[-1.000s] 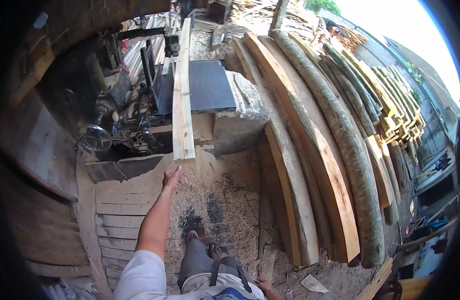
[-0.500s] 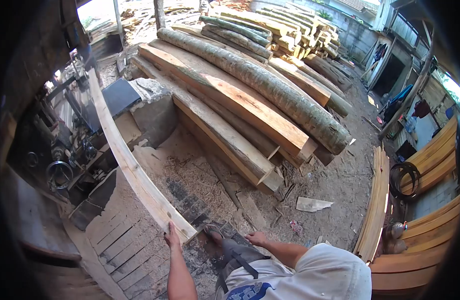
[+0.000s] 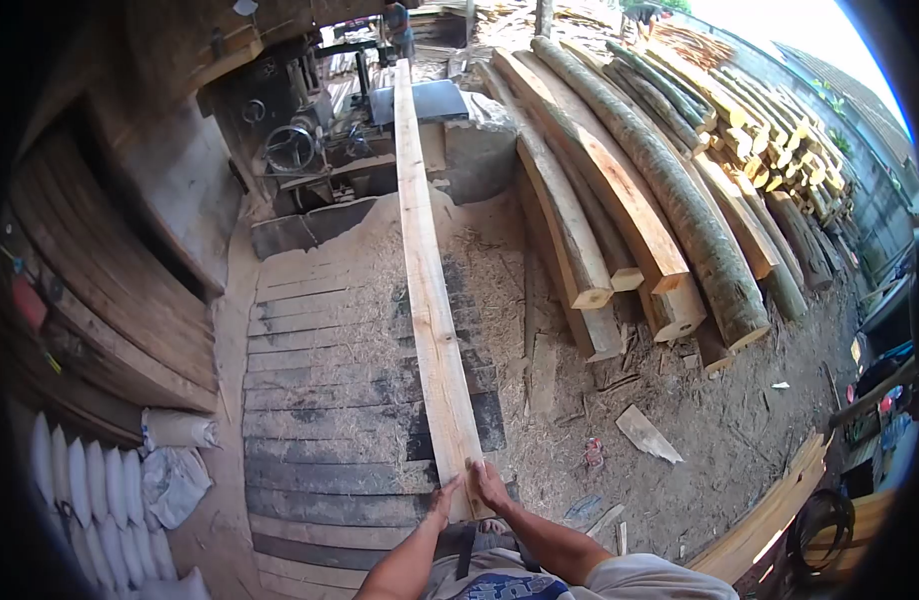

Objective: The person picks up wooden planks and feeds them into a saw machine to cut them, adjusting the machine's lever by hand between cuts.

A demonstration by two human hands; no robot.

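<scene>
A long pale plank (image 3: 425,290) runs from the front of my body away to the dark metal machine table (image 3: 435,102) at the top. My left hand (image 3: 446,498) grips the left edge of its near end. On the right edge of that same end, my right hand (image 3: 490,486) is closed round the wood. The far end of the plank lies over the machine table, close to a person (image 3: 399,32) standing behind it. The undersides of both hands are hidden by the plank and the arms.
Squared beams and logs (image 3: 670,190) lie stacked on the right. A handwheel (image 3: 291,148) is on the machine at upper left. Filled sacks (image 3: 100,490) stand at lower left. A wood offcut (image 3: 649,433) lies on the ground, with a black coil (image 3: 822,530) at lower right.
The plank has come further back from the machine toward my body. My right hand, free before, has taken hold of its near end. The view has shifted back and turned left.
</scene>
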